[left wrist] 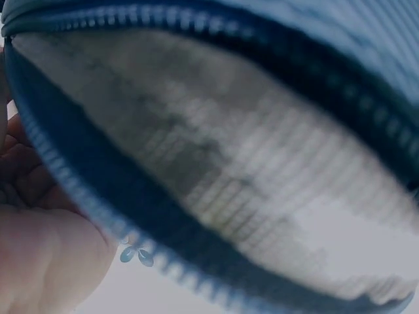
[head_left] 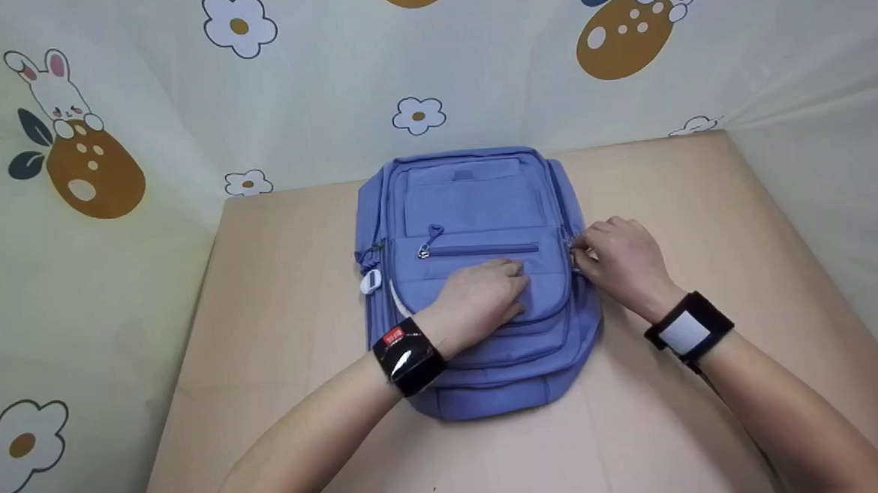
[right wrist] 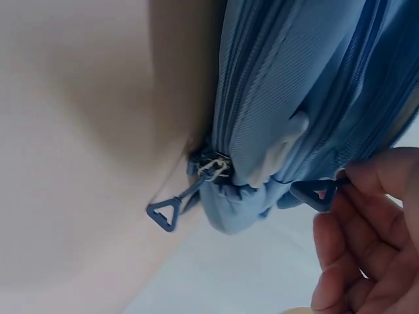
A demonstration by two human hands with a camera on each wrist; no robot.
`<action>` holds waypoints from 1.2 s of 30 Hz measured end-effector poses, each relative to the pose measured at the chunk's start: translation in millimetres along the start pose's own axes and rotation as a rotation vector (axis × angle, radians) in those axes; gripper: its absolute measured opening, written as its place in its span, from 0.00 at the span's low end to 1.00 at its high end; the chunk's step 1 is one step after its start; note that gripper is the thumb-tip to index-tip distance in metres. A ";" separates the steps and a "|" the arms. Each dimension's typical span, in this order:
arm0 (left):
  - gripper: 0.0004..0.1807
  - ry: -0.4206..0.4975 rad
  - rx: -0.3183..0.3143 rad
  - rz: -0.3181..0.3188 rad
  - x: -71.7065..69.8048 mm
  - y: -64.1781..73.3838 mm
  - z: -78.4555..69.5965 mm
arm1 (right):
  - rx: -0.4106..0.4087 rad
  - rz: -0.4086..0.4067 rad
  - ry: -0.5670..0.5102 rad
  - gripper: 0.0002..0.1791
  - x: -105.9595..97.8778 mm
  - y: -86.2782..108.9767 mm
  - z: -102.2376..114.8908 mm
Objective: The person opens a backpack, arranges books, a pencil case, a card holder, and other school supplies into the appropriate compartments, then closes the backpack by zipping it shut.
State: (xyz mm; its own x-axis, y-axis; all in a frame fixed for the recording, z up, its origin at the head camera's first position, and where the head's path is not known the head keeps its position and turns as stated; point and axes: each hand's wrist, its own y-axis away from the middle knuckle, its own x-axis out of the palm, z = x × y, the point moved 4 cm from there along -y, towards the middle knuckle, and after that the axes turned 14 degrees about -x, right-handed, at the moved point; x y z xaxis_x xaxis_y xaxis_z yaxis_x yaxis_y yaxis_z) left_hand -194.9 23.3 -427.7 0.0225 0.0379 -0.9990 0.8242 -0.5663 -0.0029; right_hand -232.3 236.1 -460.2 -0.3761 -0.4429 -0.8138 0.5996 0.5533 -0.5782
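Observation:
A blue backpack (head_left: 474, 207) lies front side up on the table. My left hand (head_left: 479, 297) rests on its front panel, below the short horizontal zipper (head_left: 484, 250). At the backpack's right edge, my right hand (head_left: 624, 259) pinches a zipper pull (right wrist: 317, 194) with a triangular end between thumb and finger. Filling the left wrist view is a gaping zippered opening with pale lining (left wrist: 262, 163); part of the left hand shows beyond its lower edge. In the right wrist view, a second triangular pull (right wrist: 171, 209) hangs loose from another zipper on the backpack's side.
The tan tabletop (head_left: 283, 285) extends around the backpack. Behind it and at both sides hangs a pale curtain (head_left: 325, 80) printed with flowers and rabbits. A white buckle (head_left: 371, 281) shows at the backpack's left side.

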 end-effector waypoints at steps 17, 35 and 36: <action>0.20 0.043 0.008 -0.016 -3.9 5.6 2.4 | -0.028 0.044 -0.028 0.03 -17.3 27.1 37.1; 0.07 0.134 0.071 -0.250 -7.1 79.3 41.9 | 0.027 -0.030 -0.100 0.05 -17.6 30.2 35.1; 0.07 0.131 0.070 -0.266 -4.4 80.3 43.8 | 0.033 -0.029 -0.106 0.05 -17.3 30.4 35.3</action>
State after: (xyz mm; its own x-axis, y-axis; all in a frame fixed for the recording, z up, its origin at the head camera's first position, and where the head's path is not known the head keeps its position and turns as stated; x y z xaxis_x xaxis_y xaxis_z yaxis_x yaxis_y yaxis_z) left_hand -153.6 -58.3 -425.5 -0.1120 0.2961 -0.9486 0.7701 -0.5775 -0.2711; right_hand -182.7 235.7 -461.6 -0.3181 -0.5311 -0.7853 0.6129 0.5168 -0.5978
